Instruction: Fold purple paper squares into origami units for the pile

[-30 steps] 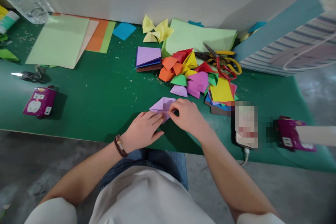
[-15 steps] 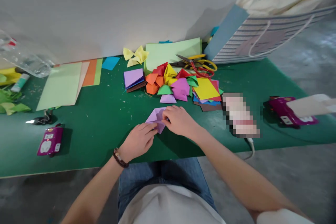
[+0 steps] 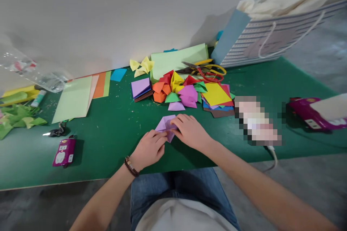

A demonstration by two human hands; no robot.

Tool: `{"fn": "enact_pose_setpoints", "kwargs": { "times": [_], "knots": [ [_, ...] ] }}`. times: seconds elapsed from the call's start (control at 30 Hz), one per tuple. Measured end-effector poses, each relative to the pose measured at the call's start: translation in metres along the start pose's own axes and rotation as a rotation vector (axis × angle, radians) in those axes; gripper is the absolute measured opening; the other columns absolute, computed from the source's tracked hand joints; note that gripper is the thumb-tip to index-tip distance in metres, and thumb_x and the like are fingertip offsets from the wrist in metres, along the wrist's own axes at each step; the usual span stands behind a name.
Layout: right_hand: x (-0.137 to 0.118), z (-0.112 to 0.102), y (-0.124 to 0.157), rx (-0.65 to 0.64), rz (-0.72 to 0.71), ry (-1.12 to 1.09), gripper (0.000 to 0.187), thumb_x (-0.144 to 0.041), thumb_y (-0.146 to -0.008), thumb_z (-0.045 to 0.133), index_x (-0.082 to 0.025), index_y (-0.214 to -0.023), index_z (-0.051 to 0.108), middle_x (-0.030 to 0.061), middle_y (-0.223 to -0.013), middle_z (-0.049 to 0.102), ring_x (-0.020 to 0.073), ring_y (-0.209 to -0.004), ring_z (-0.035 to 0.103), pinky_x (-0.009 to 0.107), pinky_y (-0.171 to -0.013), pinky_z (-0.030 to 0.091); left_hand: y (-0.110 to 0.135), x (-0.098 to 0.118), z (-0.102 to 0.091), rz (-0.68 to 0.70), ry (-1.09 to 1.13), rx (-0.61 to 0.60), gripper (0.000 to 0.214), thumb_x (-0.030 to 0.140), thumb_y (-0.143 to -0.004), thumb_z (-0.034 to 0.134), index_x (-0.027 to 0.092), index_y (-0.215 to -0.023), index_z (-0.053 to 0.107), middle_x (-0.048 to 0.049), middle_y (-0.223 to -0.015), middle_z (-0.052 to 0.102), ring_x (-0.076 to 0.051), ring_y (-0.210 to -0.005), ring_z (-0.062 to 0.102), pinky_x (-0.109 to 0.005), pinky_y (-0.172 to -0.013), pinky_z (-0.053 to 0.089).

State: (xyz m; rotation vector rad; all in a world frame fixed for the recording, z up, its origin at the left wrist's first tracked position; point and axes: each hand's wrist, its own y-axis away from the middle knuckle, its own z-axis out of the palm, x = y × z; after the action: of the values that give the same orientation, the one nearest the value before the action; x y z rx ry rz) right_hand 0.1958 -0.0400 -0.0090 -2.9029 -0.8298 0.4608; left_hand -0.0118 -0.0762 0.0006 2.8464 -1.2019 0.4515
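Note:
A purple sheet of origami paper [image 3: 165,123], partly folded, lies on the green table [image 3: 108,151] in front of me. My left hand [image 3: 150,148] has its fingertips on the paper's lower left part. From the right, my right hand [image 3: 189,130] pinches the paper's right side, fingers curled over it. The fingers of both hands hide part of the folds. Just beyond the paper is a cluster of folded pieces, among them a pink one [image 3: 188,96], an orange one [image 3: 159,94] and a yellow one [image 3: 176,79].
Scissors [image 3: 206,70] lie behind the cluster. Paper stacks sit left [image 3: 141,88] and right [image 3: 217,94] of it. A pixelated phone-like object [image 3: 256,121] with a cable is at right, near a striped bag [image 3: 265,39]. Keys [image 3: 58,130] and a purple device [image 3: 64,151] lie left.
The whole view has shifted, so things appear farther right and slightly lower. My hands stay on the purple paper, with the right fingers slightly shifted along its right side.

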Motion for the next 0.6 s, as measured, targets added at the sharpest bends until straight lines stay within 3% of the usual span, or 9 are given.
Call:
{"fn": "enact_pose_setpoints", "kwargs": {
  "times": [0.13, 0.3, 0.6],
  "knots": [
    [0.002, 0.008, 0.012, 0.083, -0.149, 0.028, 0.015, -0.023, -0.093, 0.052, -0.018, -0.084, 0.063, 0.0061, -0.083, 0.061, 0.0213, -0.082, 0.051, 0.033, -0.071, 0.03, 0.0, 0.003, 0.0, -0.033, 0.009, -0.014, 0.024, 0.016, -0.09, 0.047, 0.017, -0.11, 0.059, -0.006, -0.123, 0.063, -0.021, -0.108, 0.053, -0.039, -0.094, 0.047],
    [0.0, 0.013, 0.015, 0.087, -0.287, 0.001, 0.02, -0.015, -0.091, 0.051, -0.018, -0.076, 0.064, 0.0044, -0.075, 0.061, 0.0196, -0.078, 0.049, 0.033, -0.07, 0.03, -0.001, 0.005, -0.001, -0.058, -0.004, -0.042, 0.022, 0.017, -0.09, 0.048, 0.017, -0.108, 0.059, -0.007, -0.122, 0.063, -0.021, -0.11, 0.052, -0.04, -0.093, 0.047],
    [-0.012, 0.021, 0.023, 0.171, -0.298, -0.035, 0.022, -0.016, -0.092, 0.05, -0.017, -0.074, 0.063, 0.0039, -0.071, 0.063, 0.0178, -0.072, 0.052, 0.032, -0.066, 0.032, -0.001, 0.003, 0.0, -0.04, 0.031, -0.022, 0.026, 0.015, -0.089, 0.047, 0.016, -0.112, 0.058, -0.0061, -0.131, 0.059, -0.021, -0.11, 0.052, -0.039, -0.096, 0.046]
  ]
}}
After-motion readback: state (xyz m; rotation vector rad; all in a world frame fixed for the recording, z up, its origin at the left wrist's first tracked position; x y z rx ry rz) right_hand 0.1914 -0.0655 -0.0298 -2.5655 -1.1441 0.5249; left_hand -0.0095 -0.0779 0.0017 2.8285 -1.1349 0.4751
